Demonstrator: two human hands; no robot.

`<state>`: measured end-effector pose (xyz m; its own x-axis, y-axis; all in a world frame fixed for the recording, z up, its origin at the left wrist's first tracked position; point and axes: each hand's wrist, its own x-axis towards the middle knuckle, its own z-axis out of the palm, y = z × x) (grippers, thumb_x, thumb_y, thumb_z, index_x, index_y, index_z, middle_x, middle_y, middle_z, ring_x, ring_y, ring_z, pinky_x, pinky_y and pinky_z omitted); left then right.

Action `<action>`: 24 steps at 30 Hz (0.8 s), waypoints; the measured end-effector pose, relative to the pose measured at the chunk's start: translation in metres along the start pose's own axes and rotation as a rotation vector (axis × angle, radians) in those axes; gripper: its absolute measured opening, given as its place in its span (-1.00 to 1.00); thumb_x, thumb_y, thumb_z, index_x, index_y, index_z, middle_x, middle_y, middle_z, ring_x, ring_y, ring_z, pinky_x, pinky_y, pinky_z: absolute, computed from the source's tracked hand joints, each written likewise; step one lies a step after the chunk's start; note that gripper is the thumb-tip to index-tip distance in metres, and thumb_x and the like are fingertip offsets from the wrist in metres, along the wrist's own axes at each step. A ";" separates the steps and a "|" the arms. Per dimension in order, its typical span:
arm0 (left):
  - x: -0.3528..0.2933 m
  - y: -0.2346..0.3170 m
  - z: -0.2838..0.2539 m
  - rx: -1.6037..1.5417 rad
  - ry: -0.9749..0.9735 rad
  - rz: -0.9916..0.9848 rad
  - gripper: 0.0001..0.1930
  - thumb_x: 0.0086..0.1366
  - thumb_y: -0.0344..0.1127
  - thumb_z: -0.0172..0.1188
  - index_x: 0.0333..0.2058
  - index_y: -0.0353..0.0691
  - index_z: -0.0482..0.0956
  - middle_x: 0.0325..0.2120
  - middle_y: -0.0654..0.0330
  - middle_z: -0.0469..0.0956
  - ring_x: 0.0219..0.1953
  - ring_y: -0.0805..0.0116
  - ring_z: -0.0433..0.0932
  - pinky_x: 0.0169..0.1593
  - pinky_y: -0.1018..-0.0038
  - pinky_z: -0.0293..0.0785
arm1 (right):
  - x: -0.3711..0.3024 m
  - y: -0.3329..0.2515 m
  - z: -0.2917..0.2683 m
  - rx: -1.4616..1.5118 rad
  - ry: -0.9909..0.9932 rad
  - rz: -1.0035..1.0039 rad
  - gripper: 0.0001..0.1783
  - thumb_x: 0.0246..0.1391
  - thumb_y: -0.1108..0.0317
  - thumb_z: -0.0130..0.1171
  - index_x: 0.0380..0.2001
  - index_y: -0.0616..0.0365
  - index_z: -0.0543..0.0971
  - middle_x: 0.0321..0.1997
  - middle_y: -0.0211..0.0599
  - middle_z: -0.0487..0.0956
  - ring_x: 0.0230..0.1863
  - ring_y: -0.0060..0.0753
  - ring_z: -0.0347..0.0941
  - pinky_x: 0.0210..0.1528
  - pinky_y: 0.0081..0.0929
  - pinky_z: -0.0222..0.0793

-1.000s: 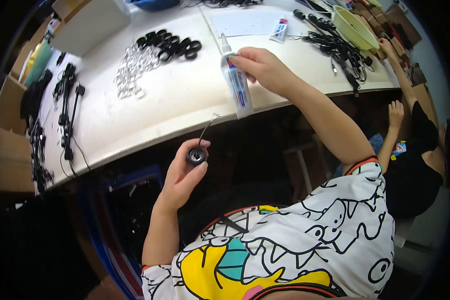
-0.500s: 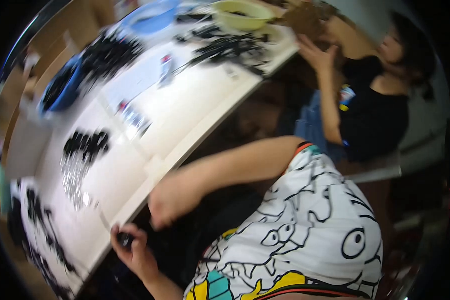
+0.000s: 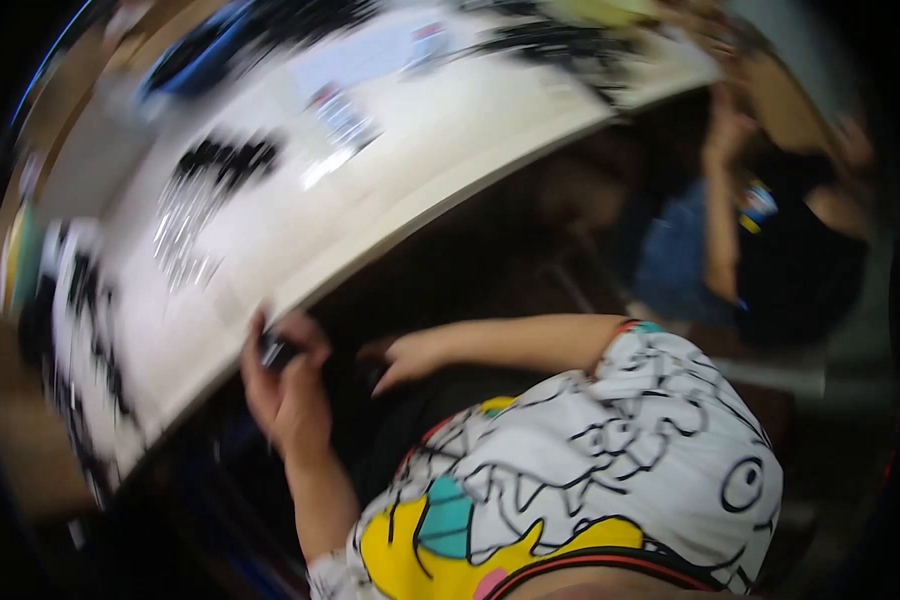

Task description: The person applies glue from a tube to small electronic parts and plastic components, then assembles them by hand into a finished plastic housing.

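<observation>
My left hand (image 3: pixel 292 385) is closed around a small black piece (image 3: pixel 278 350), by the near edge of the white table (image 3: pixel 370 225); blur hides what kind of piece it is. My right hand (image 3: pixel 408 362) is over the dark area in front of my body, to the right of the left hand. Its thumb and fingers look apart, and I make out nothing held against the dark background. On the table beyond my left hand lies a cluster of pieces with black ends (image 3: pixel 225 160) and clear or silvery stems (image 3: pixel 185 225).
Black strips or cables (image 3: pixel 95 330) lie at the table's left end. Clear packets (image 3: pixel 342 118) rest mid-table. A blue basin (image 3: pixel 195 45) and heaps of black parts (image 3: pixel 560 50) occupy the far side. A co-worker in black (image 3: pixel 805 260) sits at right.
The view has swung, so the table sits higher and further right. My right hand has drawn back from the table edge toward my body. The left hand still holds the black piece.
</observation>
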<state>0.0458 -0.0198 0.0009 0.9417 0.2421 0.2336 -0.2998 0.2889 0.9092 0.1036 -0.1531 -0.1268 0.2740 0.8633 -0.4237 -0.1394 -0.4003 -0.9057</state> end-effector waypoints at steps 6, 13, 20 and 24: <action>-0.013 0.001 -0.011 -0.077 -0.122 -0.022 -0.51 0.11 -0.61 0.02 0.07 -0.33 0.23 -0.26 0.14 0.41 -0.32 0.52 0.40 -0.24 0.62 0.37 | 0.018 0.034 -0.001 0.004 -0.025 -0.020 -0.69 0.01 0.27 0.00 -0.14 0.08 0.39 -0.40 -0.23 0.50 -0.36 -0.40 0.43 -0.37 -0.50 0.33; -0.018 0.003 -0.020 -0.085 -0.082 -0.039 -0.51 0.13 -0.57 0.07 0.07 -0.30 0.23 -0.05 0.13 0.36 -0.20 0.47 0.41 -0.20 0.60 0.41 | 0.009 0.025 0.001 -0.581 0.115 -0.168 -0.80 0.04 0.29 -0.12 -0.33 0.11 0.45 -0.40 -0.13 0.51 -0.40 -0.10 0.43 -0.32 -0.30 0.32; -0.020 0.003 -0.017 -0.079 -0.114 -0.064 -0.54 0.13 -0.55 0.10 0.04 -0.28 0.28 -0.20 0.17 0.43 -0.24 0.49 0.42 -0.16 0.63 0.37 | 0.006 0.009 -0.005 -0.734 0.002 -0.048 -0.72 0.06 0.13 -0.09 -0.36 0.04 0.52 -0.35 -0.06 0.51 -0.25 -0.04 0.44 -0.22 -0.24 0.31; -0.020 0.009 -0.014 -0.016 -0.125 -0.077 -0.56 0.12 -0.55 0.10 0.01 -0.27 0.30 -0.17 0.20 0.43 -0.23 0.51 0.42 -0.13 0.63 0.36 | 0.004 0.024 -0.009 -0.742 0.034 -0.061 -0.70 0.09 0.12 -0.12 -0.35 0.01 0.54 -0.34 -0.06 0.52 -0.24 -0.04 0.44 -0.16 -0.22 0.31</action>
<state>0.0217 -0.0086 -0.0004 0.9733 0.1023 0.2056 -0.2278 0.3170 0.9207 0.1100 -0.1621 -0.1500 0.2915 0.8855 -0.3619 0.5526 -0.4647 -0.6919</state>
